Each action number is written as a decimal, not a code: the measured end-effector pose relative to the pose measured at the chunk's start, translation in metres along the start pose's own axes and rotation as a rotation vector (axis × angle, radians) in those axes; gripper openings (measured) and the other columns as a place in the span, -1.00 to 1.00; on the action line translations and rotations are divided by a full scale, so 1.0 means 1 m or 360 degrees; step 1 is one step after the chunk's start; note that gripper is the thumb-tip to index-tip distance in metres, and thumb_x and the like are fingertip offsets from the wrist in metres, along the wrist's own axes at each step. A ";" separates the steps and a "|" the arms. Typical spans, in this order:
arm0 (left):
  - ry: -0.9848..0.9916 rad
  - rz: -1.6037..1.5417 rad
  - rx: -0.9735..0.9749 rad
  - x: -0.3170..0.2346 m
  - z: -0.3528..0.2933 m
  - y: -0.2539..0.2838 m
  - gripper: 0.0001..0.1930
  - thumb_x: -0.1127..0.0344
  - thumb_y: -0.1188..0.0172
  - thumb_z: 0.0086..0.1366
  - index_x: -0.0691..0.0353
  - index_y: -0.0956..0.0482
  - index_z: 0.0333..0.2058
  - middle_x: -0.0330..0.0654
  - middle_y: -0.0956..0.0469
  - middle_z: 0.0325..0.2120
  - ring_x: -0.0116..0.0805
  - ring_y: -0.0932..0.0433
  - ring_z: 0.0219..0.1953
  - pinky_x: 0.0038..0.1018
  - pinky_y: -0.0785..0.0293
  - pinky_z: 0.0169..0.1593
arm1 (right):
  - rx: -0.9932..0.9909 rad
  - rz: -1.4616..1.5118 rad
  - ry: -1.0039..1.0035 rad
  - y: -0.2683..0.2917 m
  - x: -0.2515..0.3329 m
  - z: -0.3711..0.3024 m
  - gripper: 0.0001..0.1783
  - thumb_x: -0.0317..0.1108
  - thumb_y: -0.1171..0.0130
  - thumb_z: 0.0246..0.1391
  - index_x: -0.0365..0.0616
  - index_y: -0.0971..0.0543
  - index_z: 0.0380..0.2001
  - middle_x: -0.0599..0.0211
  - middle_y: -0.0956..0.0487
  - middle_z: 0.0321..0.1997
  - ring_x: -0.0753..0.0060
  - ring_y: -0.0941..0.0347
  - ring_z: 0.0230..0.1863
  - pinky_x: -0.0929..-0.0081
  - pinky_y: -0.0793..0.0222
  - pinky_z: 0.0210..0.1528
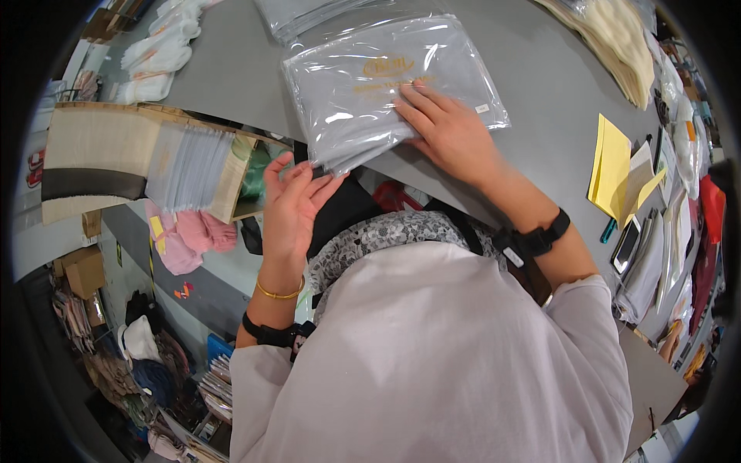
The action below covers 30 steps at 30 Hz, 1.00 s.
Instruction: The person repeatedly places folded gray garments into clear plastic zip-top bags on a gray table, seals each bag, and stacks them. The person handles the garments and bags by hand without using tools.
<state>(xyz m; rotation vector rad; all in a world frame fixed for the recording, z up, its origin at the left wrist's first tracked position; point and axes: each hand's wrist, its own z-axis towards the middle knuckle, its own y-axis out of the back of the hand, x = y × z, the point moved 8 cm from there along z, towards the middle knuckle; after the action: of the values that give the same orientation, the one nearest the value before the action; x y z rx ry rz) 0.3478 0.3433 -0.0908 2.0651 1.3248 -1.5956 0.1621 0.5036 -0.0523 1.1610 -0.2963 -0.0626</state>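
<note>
A clear plastic bag (340,104) with gold print and a small white label lies in front of me, folded pale grey contents showing through. Its near left corner juts past the table's edge. My right hand (451,139) rests flat on the bag's right half, fingers stretched out. Beside the near left corner is my left hand (292,202), its fingers loosely apart and their tips touching the plastic. More clear bags (309,15) lie just behind, partly cut off by the upper edge.
An open carton (93,154) at left holds upright grey packets (185,166). Pink cloth (189,235) lies below it. White cloth (162,54) sits far left, cream cloth (617,46) far right. Yellow paper (610,170) and a phone (626,244) lie at right.
</note>
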 end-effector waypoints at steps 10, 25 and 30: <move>-0.1740 0.2314 0.0959 0.019 -0.039 -0.127 -0.54 0.22 -0.30 0.27 0.42 -0.54 0.05 0.07 -0.54 0.07 -0.02 -0.50 0.12 -0.25 -0.51 0.11 | 0.0080 0.0103 -0.0035 -0.013 -0.015 0.002 -0.33 -0.30 -0.37 0.02 0.13 -0.51 0.26 0.26 -0.42 0.42 0.09 -0.31 0.44 0.15 -0.35 0.35; -0.1487 0.2213 0.1210 0.032 -0.038 -0.119 -0.55 0.12 -0.39 0.22 0.33 -0.66 -0.02 -0.03 -0.58 0.16 -0.07 -0.49 0.28 -0.25 -0.55 0.20 | -0.0145 -0.0370 -0.0184 -0.029 -0.031 0.071 -0.13 -0.49 -0.17 0.14 0.55 -0.26 0.45 0.24 -0.19 0.58 -0.20 -0.05 0.57 -0.43 0.12 0.49; -0.1488 0.2143 0.1241 0.026 -0.038 -0.111 -0.62 0.21 -0.36 0.24 0.30 -0.66 -0.04 -0.06 -0.58 0.16 -0.10 -0.49 0.28 -0.26 -0.55 0.20 | 0.0189 -0.0347 -0.0505 -0.051 -0.056 0.046 -0.25 -0.21 -0.21 0.25 0.46 -0.24 0.47 0.20 -0.15 0.59 -0.11 0.09 0.62 -0.45 0.20 0.50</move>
<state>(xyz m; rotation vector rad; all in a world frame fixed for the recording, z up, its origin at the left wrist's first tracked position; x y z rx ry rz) 0.2903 0.4449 -0.0611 1.3383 -0.9425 -1.8536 0.1012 0.4532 -0.0930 1.2985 -0.4572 -0.4286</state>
